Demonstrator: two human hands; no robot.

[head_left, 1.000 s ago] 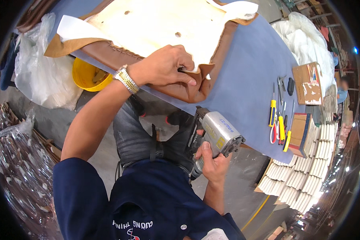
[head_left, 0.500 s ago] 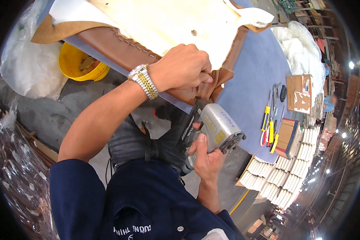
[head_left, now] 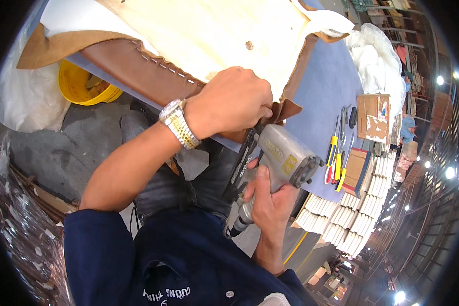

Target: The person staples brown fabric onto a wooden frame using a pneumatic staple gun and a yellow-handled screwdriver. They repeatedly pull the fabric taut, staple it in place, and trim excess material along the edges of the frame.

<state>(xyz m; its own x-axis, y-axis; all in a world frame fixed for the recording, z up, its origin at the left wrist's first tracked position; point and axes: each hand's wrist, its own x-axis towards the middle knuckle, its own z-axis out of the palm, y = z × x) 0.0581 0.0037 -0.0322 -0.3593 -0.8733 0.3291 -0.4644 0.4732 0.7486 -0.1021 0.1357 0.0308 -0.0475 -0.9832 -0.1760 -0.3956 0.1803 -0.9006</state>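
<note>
One yellow bucket (head_left: 70,84): far left of my feed, beside the counter (head_left: 331,71).
Brown leather cover (head_left: 132,65): wrapped over the pale wooden panel (head_left: 209,35) on the counter, staples (head_left: 162,66) along its edge.
Left grip (head_left: 232,102): clamped on the cover's near corner; I'd press the pleat flat.
Right grip (head_left: 271,204): wrapped round the pneumatic stapler (head_left: 283,150), nose by that corner; I'd square it, fingers clear.

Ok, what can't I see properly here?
In the head view:
Whether the tip of the staple gun touches the brown leather: the left hand and tool body block it.
Far end of pale panel: cut off by the top edge.
Scraps in the yellow bucket: too small to identify.
Distant person in blue: blurred.
</note>
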